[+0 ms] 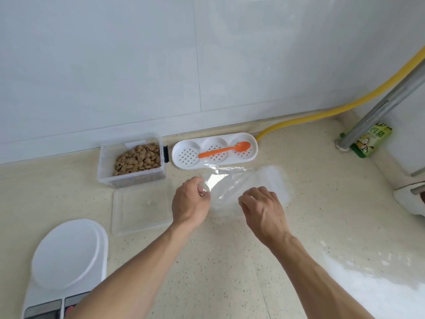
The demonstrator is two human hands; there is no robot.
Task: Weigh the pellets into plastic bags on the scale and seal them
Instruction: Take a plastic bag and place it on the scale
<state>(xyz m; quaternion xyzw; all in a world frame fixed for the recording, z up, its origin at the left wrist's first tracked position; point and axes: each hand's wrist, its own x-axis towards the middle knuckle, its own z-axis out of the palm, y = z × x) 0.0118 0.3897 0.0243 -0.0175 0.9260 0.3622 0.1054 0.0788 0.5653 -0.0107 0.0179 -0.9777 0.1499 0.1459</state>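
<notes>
1. The scale [66,254] sits well left of the bag; carrying pellets [138,158] across the bench [230,261] could spill them.
2. Your left hand [190,201] and right hand [262,208] each pinch the plastic bag [232,183]; their grip could slip on thin film.
3. The spoon [225,151] could roll off its tray [184,146].

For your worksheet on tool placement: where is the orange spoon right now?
In the head view, the orange spoon lies across the white perforated tray by the wall, right of the pellet container.
</notes>
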